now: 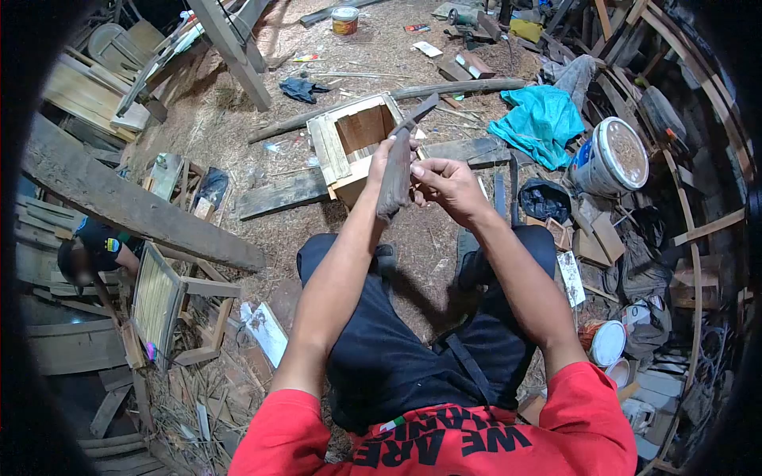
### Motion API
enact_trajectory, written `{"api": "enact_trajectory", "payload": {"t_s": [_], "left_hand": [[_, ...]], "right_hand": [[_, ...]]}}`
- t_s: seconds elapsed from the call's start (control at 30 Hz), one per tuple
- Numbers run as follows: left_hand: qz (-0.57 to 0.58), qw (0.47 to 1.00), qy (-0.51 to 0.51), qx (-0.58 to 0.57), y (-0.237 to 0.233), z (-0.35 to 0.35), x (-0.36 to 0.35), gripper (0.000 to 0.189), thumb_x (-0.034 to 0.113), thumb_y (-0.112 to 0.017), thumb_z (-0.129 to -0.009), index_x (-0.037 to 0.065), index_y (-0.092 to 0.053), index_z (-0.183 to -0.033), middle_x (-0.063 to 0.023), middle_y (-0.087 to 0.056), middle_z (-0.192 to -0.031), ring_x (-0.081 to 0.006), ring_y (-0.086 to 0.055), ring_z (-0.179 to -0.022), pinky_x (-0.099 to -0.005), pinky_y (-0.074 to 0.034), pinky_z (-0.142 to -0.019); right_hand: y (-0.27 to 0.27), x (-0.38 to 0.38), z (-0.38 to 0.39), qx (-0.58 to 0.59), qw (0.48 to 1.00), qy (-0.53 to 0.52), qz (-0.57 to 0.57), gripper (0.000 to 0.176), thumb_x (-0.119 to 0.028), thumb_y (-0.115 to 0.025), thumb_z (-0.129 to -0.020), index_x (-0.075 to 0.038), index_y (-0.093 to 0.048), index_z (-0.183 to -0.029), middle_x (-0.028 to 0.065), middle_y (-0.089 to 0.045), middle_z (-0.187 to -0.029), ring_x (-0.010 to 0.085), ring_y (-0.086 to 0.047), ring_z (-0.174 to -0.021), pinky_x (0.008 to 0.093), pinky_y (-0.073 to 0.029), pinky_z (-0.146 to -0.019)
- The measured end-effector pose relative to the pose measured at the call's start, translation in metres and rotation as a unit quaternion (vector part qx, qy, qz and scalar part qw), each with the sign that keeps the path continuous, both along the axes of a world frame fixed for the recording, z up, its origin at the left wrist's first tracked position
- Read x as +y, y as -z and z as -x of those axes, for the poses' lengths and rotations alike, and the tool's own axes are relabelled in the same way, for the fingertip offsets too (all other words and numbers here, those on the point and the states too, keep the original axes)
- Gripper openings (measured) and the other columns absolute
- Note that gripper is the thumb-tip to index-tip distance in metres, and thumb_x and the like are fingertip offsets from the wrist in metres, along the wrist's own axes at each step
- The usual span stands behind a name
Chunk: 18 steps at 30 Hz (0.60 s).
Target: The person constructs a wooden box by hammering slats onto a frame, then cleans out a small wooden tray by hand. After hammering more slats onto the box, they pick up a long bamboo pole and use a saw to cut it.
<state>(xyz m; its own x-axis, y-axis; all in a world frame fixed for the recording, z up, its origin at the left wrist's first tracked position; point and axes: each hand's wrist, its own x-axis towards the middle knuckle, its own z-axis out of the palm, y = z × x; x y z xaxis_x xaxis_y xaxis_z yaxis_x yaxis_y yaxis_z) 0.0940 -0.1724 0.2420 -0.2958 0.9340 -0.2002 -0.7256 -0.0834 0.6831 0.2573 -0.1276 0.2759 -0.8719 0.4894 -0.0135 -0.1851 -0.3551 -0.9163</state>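
My left hand is closed around a long grey-brown strip, which looks like worn sandpaper or stiff cloth; its exact kind I cannot make out. The strip's narrow dark end points up and to the right, and its wide end hangs over my left wrist. Right beside it is my right hand, with thumb and fingers pinched together at the strip's edge. What lies between those fingertips is too small to tell. Just beyond my hands, a pale wooden box frame with an open top stands on the ground.
Dark planks and a round pole lie around the box. A teal cloth and a large white bucket are at the right. Another person is at the left, beyond a slanting beam. Shavings cover the ground.
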Motion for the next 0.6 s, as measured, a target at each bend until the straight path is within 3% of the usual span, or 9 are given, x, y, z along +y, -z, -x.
{"api": "enact_trajectory", "payload": {"t_s": [0.07,0.17,0.47,0.57,0.6], "left_hand": [[-0.066,0.992,0.069,-0.081,0.038,0.015,0.015,0.028,0.034,-0.042,-0.100,0.008,-0.053,-0.099,-0.0023,-0.055,-0.069,-0.0147,-0.055,-0.050,-0.0308,-0.046,-0.037],[-0.135,0.977,0.100,-0.132,0.036,0.008,0.014,0.033,0.032,-0.042,-0.100,0.003,-0.057,-0.104,-0.0053,-0.053,-0.078,-0.0142,-0.054,-0.068,-0.0301,-0.048,-0.051],[-0.151,0.974,0.058,-0.157,0.036,0.005,0.019,0.029,0.028,-0.043,-0.100,0.002,-0.055,-0.106,-0.0045,-0.051,-0.077,-0.0143,-0.051,-0.069,-0.0304,-0.048,-0.052],[-0.135,0.978,0.063,-0.145,0.035,0.005,0.021,0.031,0.037,-0.041,-0.102,0.008,-0.051,-0.103,-0.0032,-0.051,-0.071,-0.0160,-0.051,-0.057,-0.0320,-0.048,-0.050],[-0.133,0.982,0.063,-0.116,0.038,0.007,0.020,0.031,0.035,-0.041,-0.102,0.006,-0.053,-0.105,-0.0040,-0.054,-0.074,-0.0155,-0.054,-0.061,-0.0311,-0.049,-0.053]], "right_hand": [[0.001,0.000,-0.001,0.012,1.000,-0.008,0.011,0.021,-0.020,-0.070,-0.092,0.000,-0.069,-0.100,0.0074,-0.072,-0.085,0.0115,-0.065,-0.064,0.0235,-0.049,-0.055],[0.000,0.002,-0.003,0.009,1.000,-0.004,0.003,0.021,-0.020,-0.070,-0.092,0.000,-0.069,-0.099,0.0076,-0.072,-0.085,0.0115,-0.065,-0.063,0.0237,-0.050,-0.056],[-0.004,0.000,-0.005,0.019,1.000,-0.011,0.009,0.019,-0.018,-0.070,-0.092,0.001,-0.070,-0.096,0.0070,-0.072,-0.083,0.0112,-0.065,-0.063,0.0230,-0.050,-0.057],[-0.003,0.000,-0.005,0.005,1.000,-0.011,-0.004,0.022,-0.022,-0.069,-0.093,0.000,-0.069,-0.098,0.0056,-0.071,-0.080,0.0119,-0.065,-0.062,0.0236,-0.050,-0.057],[-0.001,0.002,-0.006,-0.001,1.000,-0.014,0.011,0.024,-0.023,-0.069,-0.093,0.000,-0.069,-0.099,0.0051,-0.070,-0.080,0.0116,-0.065,-0.063,0.0239,-0.050,-0.058]]}}
